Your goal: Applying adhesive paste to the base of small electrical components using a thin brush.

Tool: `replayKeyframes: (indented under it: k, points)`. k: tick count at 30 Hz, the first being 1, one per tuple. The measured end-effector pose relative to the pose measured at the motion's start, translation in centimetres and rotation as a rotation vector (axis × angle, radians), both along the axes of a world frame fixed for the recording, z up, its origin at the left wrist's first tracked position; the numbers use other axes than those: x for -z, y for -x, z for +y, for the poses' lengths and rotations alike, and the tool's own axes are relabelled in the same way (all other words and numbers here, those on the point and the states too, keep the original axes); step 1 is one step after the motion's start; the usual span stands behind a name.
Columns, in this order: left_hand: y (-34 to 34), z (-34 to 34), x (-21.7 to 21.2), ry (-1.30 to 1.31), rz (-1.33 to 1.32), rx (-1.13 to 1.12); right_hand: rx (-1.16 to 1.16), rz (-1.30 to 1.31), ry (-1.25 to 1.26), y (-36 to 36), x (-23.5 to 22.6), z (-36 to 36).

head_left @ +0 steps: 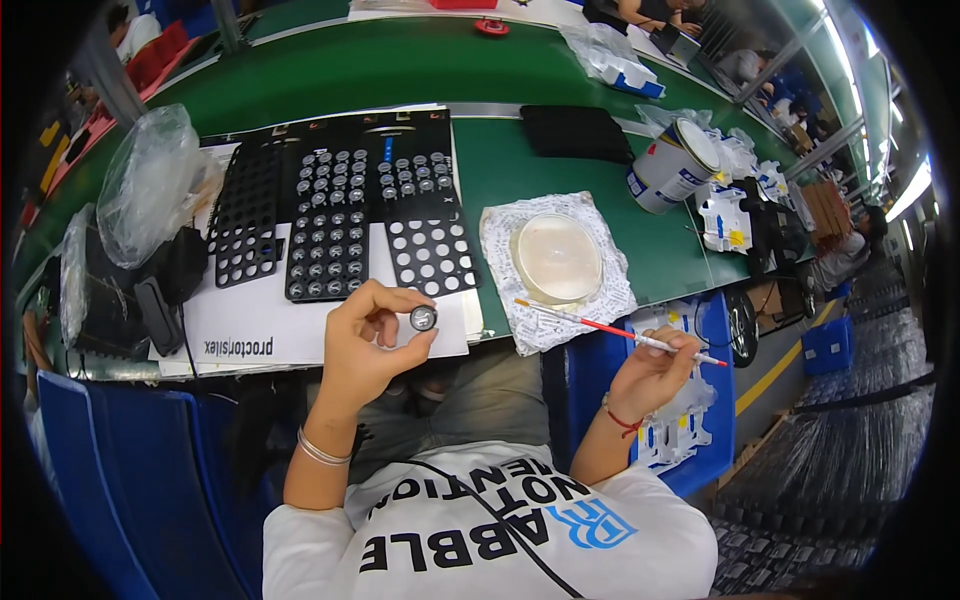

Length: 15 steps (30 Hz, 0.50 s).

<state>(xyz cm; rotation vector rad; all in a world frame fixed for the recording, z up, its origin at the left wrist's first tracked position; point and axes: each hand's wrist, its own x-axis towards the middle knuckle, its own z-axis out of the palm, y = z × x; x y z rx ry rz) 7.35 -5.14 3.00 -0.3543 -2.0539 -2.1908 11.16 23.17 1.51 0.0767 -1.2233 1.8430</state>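
Delicately, the thumb and index finger of the left hand [372, 345] pinch a small round black knob [423, 318] with a pale emblem on its face, held just below the centre of the frame; the other fingers curl in behind. Right of centre, the right hand [655, 370] grips a slim paintbrush [607, 329] with a red and white handle between its fingertips, the brown tip pointing left over the near edge of a sheet of printed paper [613, 290]. On that sheet sits a round, shallow dish [559, 258] with a pale surface.

Left of the dish, a middle black tray [328, 292] carries rows of similar knobs. To its right, another black tray [432, 212] has knobs in its upper part and bare round holes lower down, and at its left stands a perforated black tray [245, 205]. White sheets [260, 335] lie beneath these trays.

Farther out, a clear plastic bag [150, 190] bulges at the upper left of the frame. Toward the upper right, a folded black cloth [575, 132] lies near a tilted metal can [655, 178] on the green tabletop [480, 70]. At the lower right, a blue bin [718, 440] holds white plastic parts [675, 430].
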Motion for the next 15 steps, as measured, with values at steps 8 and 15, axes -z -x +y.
replayKeyframes:
  k: [8,15]
  points:
    - [0.2,-0.7,0.8,-0.243,-0.270,0.253,-0.240,0.052,0.208,0.1,-0.9,-2.9]
    - [0.0,-0.6,0.1,-0.161,-0.357,0.296,-0.242,0.062,0.008,0.2,-1.2,-3.5]
